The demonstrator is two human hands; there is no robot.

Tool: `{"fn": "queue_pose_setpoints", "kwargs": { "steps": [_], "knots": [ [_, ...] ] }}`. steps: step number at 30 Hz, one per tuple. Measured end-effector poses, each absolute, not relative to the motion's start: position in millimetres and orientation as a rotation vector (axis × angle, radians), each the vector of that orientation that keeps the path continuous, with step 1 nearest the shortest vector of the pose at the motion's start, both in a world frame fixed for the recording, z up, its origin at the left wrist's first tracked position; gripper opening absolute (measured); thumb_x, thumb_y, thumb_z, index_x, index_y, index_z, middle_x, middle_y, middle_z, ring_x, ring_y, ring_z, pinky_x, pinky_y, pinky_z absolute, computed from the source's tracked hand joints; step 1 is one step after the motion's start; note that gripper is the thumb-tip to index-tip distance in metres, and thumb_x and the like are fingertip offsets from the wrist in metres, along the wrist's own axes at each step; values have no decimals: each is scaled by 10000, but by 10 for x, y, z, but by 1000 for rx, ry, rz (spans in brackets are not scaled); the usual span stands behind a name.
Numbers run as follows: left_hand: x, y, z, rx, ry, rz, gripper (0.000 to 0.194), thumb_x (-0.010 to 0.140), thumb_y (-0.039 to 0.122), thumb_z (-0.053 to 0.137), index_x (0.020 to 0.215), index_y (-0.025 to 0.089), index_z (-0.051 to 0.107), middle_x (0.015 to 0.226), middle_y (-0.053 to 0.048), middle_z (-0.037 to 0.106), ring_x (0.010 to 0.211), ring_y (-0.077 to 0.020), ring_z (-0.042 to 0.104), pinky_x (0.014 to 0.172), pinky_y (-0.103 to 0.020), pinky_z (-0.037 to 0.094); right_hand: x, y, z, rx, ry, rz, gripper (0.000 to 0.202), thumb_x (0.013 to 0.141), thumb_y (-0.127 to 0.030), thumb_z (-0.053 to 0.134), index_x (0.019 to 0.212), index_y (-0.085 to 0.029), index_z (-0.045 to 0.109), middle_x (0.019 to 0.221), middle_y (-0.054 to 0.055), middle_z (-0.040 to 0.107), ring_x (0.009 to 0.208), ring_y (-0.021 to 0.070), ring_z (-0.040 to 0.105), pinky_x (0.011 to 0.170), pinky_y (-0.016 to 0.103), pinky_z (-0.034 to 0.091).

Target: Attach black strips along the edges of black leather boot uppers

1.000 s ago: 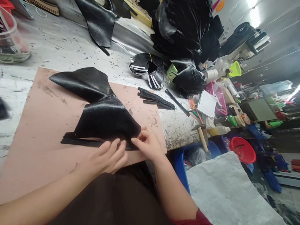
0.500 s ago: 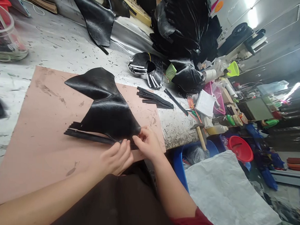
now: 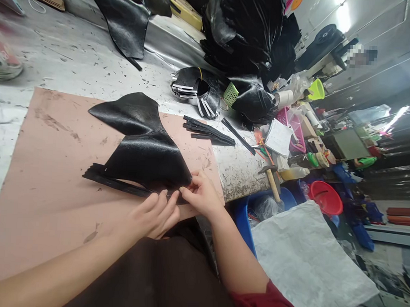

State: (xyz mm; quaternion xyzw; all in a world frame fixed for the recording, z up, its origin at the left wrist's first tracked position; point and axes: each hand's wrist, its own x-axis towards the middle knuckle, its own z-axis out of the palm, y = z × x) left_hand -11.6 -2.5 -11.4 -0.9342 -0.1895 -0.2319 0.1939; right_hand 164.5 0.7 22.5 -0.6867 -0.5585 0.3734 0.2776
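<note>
One scuffed, pinkish board (image 3: 55, 165) fills much of the lower left of the head view, lying on a white workbench (image 3: 56, 43) flecked with dark marks. Black leather pieces rise in a large heap (image 3: 244, 37) at upper centre, and ceiling lights, shelving and clutter fill the right of the frame. Near the centre, a bundle of black strips (image 3: 207, 132) lies partly over the board's upper right edge, with a single black strip (image 3: 239, 137) just beside it and a spiral notebook (image 3: 277, 137) further right. A clear plastic tub (image 3: 5, 65) is cut off by the left edge, its contents blurred. Right of centre, a pink basket (image 3: 299, 143) has clear plastic in it; below, a blue bin (image 3: 242, 220) holds a crumpled clear bag (image 3: 268, 208), and a red basin (image 3: 327, 197) stands further right. On the board, left of and above the hands, lies a sewn black leather piece (image 3: 143, 155), with black zipper tape (image 3: 113, 184) along its lower edge. The right hand (image 3: 205, 196) pinches the leather's lower right corner between thumb and curled fingers. Just to its left, the left hand (image 3: 158, 215) has bent fingers close together, tips touching the zipper tape; its thumb is hidden, so whether it grips cannot be told.
</note>
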Motion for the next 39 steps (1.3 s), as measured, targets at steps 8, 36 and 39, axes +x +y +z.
{"fn": "queue_pose_setpoints", "kwargs": {
  "steps": [8,36,39],
  "knots": [
    [-76,51,-173,-2648,-454,-812,230,860,202,405,917,181,627,1046,-85,673,946,-203,602,807,-306,422,1640,-19,333,-1843,-1666,1009,91,732,-173,563,641,-177,562,825,9,480,707,127,504,630,258,448],
    [-501,469,357,-2864,-403,-662,336,851,-6,316,896,168,600,946,-43,663,876,-166,603,898,-355,413,2684,-38,348,-2325,-1442,409,111,674,-102,568,751,-182,554,694,23,588,691,189,558,630,284,364],
    [-267,380,326,-2785,-365,-719,258,856,21,397,817,168,606,812,-32,656,762,-147,600,748,-306,450,2482,-190,429,-1950,-1316,373,121,789,-300,555,761,-190,514,687,4,564,636,159,556,615,280,407]
  ]
}}
